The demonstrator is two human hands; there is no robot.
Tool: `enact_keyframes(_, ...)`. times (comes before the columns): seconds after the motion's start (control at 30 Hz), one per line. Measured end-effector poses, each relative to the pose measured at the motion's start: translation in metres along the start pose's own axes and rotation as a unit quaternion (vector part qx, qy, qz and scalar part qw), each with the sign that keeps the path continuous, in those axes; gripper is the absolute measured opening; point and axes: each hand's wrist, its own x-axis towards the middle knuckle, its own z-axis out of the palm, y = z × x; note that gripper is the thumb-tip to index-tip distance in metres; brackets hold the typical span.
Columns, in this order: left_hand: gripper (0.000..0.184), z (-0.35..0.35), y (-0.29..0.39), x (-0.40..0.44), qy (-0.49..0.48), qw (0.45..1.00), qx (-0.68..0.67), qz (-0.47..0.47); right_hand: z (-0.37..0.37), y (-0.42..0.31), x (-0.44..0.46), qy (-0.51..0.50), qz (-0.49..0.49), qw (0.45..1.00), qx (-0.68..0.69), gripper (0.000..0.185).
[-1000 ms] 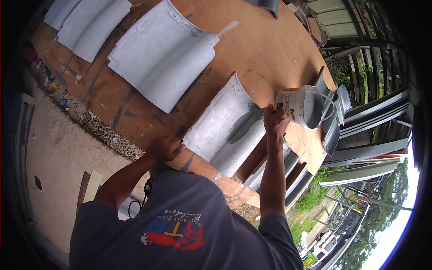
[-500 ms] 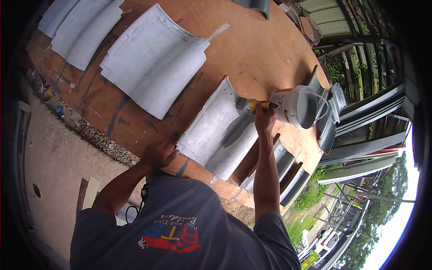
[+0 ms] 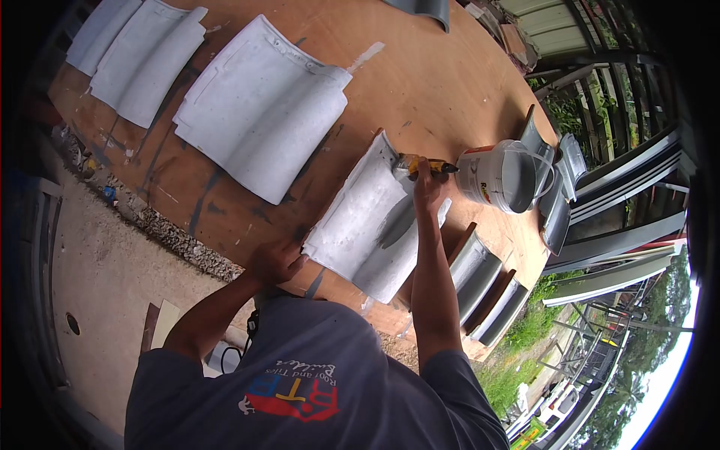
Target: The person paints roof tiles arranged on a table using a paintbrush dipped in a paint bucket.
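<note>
We see a white wavy roof tile with reddish-brown edges (image 3: 352, 210) flat on an orange-brown plywood table (image 3: 442, 75); this tile is our landmark. We mark a wet-looking dark grey paint streak (image 3: 397, 227) along its trough. Right hand (image 3: 429, 191): closed round a yellow-and-black-handled paintbrush (image 3: 433, 167), bristles at the tile's far end. Left hand (image 3: 276, 261): fingers bent, touching the tile's near-left corner; we cannot tell whether it grips underneath. Right of the tile, just beyond the brush handle, we note a white plastic bucket (image 3: 480, 178), tipped on its side. Left of the tile, well apart, we log a plain white wavy roof tile (image 3: 259, 112); near its right side, a glossy grey curved tile (image 3: 476, 276).
</note>
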Motion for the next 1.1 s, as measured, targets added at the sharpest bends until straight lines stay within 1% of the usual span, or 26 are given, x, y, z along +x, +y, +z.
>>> enact_keyframes(0.03, 0.031, -0.002, 0.001, 0.001, 0.002, 1.000, -0.004, -0.002, 0.005, 0.003, -0.003, 0.016, 0.011, 0.995, 0.096, 0.029)
enact_keyframes(0.07, 0.031, -0.002, 0.004, 0.001, 0.003, 1.000, -0.010, -0.005, 0.007, 0.008, -0.004, -0.029, 0.045, 0.982, 0.180, 0.029)
enact_keyframes(0.1, 0.031, 0.000, 0.004, 0.001, 0.002, 1.000, -0.012, -0.004, 0.007, 0.005, -0.004, -0.027, 0.046, 0.983, 0.178, 0.029)
enact_keyframes(0.13, 0.031, 0.000, 0.003, 0.001, -0.002, 1.000, -0.013, -0.005, 0.007, 0.002, -0.003, -0.013, 0.102, 0.948, 0.300, 0.032)
enact_keyframes(0.17, 0.031, 0.000, 0.002, 0.000, -0.004, 1.000, -0.012, -0.008, 0.008, -0.002, -0.002, 0.000, 0.156, 0.895, 0.418, 0.035)
enact_keyframes(0.2, 0.031, 0.000, 0.001, -0.001, -0.005, 1.000, -0.010, -0.009, 0.002, -0.004, -0.002, -0.003, 0.172, 0.875, 0.452, 0.032)
enact_keyframes(0.23, 0.030, 0.001, 0.001, -0.002, -0.014, 1.000, -0.008, -0.014, 0.001, -0.002, -0.003, -0.003, 0.173, 0.875, 0.453, 0.032)
enact_keyframes(0.3, 0.029, -0.001, 0.002, -0.001, -0.024, 1.000, -0.005, -0.016, -0.002, 0.001, -0.006, -0.002, 0.086, 0.956, 0.279, 0.032)
enact_keyframes(0.33, 0.028, -0.002, 0.003, 0.000, -0.014, 1.000, -0.005, -0.016, -0.004, 0.004, -0.010, 0.009, -0.009, 0.988, 0.152, 0.028)
enact_keyframes(0.37, 0.027, -0.003, 0.005, 0.001, -0.003, 1.000, -0.006, -0.017, -0.011, 0.008, -0.011, 0.008, -0.011, 0.988, 0.152, 0.028)
enact_keyframes(0.4, 0.027, -0.002, 0.005, 0.001, -0.001, 1.000, -0.006, -0.017, -0.020, 0.011, -0.009, 0.012, -0.072, 0.997, 0.038, 0.022)
enact_keyframes(0.43, 0.027, -0.002, 0.003, 0.000, -0.001, 1.000, 0.004, -0.011, -0.026, 0.010, -0.006, 0.015, -0.132, 0.988, -0.075, 0.016)
enact_keyframes(0.47, 0.027, -0.001, 0.002, -0.002, -0.002, 1.000, 0.014, -0.007, -0.030, 0.009, -0.003, 0.030, -0.148, 0.980, -0.133, 0.016)
enact_keyframes(0.5, 0.027, -0.001, 0.003, -0.003, -0.001, 1.000, 0.014, -0.010, -0.035, 0.004, -0.004, 0.027, -0.149, 0.980, -0.132, 0.016)
enact_keyframes(0.57, 0.027, 0.000, 0.002, -0.003, 0.004, 1.000, 0.009, -0.008, -0.043, -0.007, -0.004, 0.053, -0.150, 0.963, -0.218, 0.018)
enact_keyframes(0.63, 0.027, 0.000, 0.002, -0.003, 0.005, 1.000, 0.009, -0.008, -0.036, -0.013, -0.007, 0.058, -0.136, 0.964, -0.223, 0.019)
enact_keyframes(0.7, 0.026, 0.000, 0.002, -0.003, 0.001, 1.000, 0.008, -0.003, -0.017, -0.017, -0.009, 0.058, -0.089, 0.988, -0.108, 0.022)
enact_keyframes(0.73, 0.026, 0.000, 0.002, -0.001, 0.000, 1.000, 0.001, -0.006, -0.004, -0.017, -0.007, 0.049, -0.057, 0.993, -0.093, 0.026)
enact_keyframes(0.77, 0.025, -0.001, 0.003, -0.001, -0.004, 1.000, -0.007, -0.008, 0.008, -0.017, -0.007, 0.046, -0.026, 0.999, -0.001, 0.028)
enact_keyframes(0.83, 0.025, -0.001, 0.003, 0.000, -0.011, 1.000, -0.006, -0.007, 0.017, -0.035, -0.004, 0.021, -0.011, 0.992, 0.126, 0.024)
enact_keyframes(0.87, 0.026, -0.001, 0.002, -0.001, -0.016, 1.000, -0.006, -0.011, 0.021, -0.038, 0.000, 0.024, -0.011, 0.991, 0.127, 0.024)
enact_keyframes(0.9, 0.026, -0.002, 0.003, -0.001, -0.018, 1.000, -0.006, -0.008, 0.024, -0.039, 0.005, -0.007, 0.035, 0.966, 0.255, 0.020)
enact_keyframes(0.93, 0.026, -0.002, 0.003, -0.002, -0.026, 0.999, -0.009, -0.017, 0.026, -0.038, 0.007, -0.040, 0.079, 0.922, 0.377, 0.017)
enact_keyframes(0.97, 0.027, -0.001, 0.003, -0.001, -0.034, 0.999, -0.012, -0.027, 0.022, -0.036, 0.009, -0.040, 0.078, 0.922, 0.376, 0.017)
enact_keyframes(1.03, 0.026, -0.006, 0.005, 0.002, -0.025, 0.999, -0.015, -0.021, 0.013, -0.028, 0.015, -0.022, 0.135, 0.894, 0.426, 0.022)
enact_keyframes(1.1, 0.026, -0.007, 0.007, 0.002, -0.017, 1.000, -0.019, -0.016, 0.007, -0.015, 0.010, -0.014, 0.121, 0.897, 0.425, 0.023)
